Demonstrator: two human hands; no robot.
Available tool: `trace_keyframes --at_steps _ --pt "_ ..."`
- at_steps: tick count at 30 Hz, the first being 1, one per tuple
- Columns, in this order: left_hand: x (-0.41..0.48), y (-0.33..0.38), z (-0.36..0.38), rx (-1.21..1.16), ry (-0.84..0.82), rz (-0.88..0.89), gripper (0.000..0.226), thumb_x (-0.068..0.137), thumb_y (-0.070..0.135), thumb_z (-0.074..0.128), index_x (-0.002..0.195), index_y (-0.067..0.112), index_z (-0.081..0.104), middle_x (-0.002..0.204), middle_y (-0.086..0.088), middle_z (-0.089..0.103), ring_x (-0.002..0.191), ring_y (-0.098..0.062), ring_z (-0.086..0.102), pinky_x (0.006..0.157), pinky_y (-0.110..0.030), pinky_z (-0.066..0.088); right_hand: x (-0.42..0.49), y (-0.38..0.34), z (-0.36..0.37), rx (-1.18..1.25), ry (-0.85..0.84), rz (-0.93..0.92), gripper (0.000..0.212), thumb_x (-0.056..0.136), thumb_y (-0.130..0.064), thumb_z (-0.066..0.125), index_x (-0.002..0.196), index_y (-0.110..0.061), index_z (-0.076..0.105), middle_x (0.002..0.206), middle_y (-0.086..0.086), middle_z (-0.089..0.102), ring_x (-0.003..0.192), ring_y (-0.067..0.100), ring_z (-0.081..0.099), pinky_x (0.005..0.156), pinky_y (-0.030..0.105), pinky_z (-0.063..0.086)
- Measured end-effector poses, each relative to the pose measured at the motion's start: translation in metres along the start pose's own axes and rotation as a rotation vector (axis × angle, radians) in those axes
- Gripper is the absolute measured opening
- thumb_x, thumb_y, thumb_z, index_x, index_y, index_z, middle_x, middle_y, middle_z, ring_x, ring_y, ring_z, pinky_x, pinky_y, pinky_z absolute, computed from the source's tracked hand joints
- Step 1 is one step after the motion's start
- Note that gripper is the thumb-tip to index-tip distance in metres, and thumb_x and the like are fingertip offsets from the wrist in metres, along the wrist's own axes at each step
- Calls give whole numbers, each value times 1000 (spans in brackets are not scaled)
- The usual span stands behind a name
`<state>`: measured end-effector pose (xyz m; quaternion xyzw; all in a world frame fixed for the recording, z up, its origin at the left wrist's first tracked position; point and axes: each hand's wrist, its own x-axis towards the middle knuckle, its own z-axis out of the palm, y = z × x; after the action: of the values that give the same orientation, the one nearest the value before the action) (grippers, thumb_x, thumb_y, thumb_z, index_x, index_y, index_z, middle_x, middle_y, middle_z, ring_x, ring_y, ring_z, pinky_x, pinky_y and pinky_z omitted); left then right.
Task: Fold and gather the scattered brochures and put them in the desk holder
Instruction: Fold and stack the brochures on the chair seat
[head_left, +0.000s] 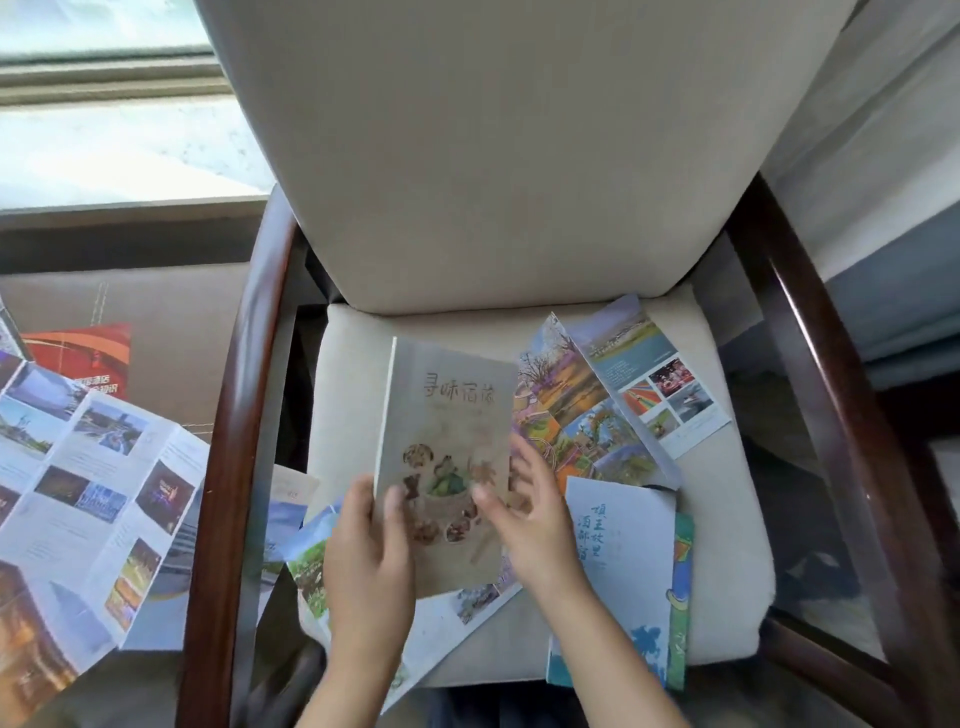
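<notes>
A beige folded brochure (447, 415) with food pictures is held over the chair seat. My left hand (366, 561) grips its lower left edge, thumb on the cover. My right hand (524, 509) touches its lower right part with spread, relaxed fingers. Under and around it lie other brochures: a colourful unfolded one (613, 400) at the right, a pale blue folded one (623, 561) at the lower right, and a partly hidden one (311, 566) at the seat's left front. No desk holder is in view.
The brochures lie on a cream cushioned chair (727, 519) with dark wooden arms (234, 467). A large unfolded photo brochure (88, 493) and a red leaflet (83, 358) rest on a cardboard box (182, 322) at the left, below a window sill.
</notes>
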<state>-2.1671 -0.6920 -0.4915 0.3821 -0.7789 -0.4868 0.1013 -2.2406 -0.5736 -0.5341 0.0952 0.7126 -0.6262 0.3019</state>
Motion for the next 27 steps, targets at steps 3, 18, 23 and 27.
trace_keyframes --at_steps 3,18,23,27 --pt "-35 -20 19 -219 -177 -182 13 97 23 50 92 20 62 86 1 68 83 -8 63 70 -17 48 -20 20 -51 11 62 92 41 81 -5 72 115 -25 60 110 0 69 98 6 65 84 19 53" --pt "-130 -73 151 409 -352 -283 54 82 34 68 129 16 48 118 -3 49 116 -23 50 83 -31 43 -57 133 -134 -230 607 153 35 84 4 65 118 -2 60 115 17 59 104 32 61 86 31 51" --pt "-125 -72 149 625 -385 -207 58 61 47 77 108 23 53 105 5 53 103 -21 55 76 -33 46 -64 145 -126 -440 687 92 46 78 2 72 122 -4 62 122 11 51 111 29 59 103 39 43" --pt "-114 -73 141 556 -395 -192 53 65 53 74 103 28 47 102 9 44 101 -16 51 74 -29 47 -61 130 -131 -450 685 130 58 73 0 77 127 -11 60 126 10 51 116 30 56 104 39 41"
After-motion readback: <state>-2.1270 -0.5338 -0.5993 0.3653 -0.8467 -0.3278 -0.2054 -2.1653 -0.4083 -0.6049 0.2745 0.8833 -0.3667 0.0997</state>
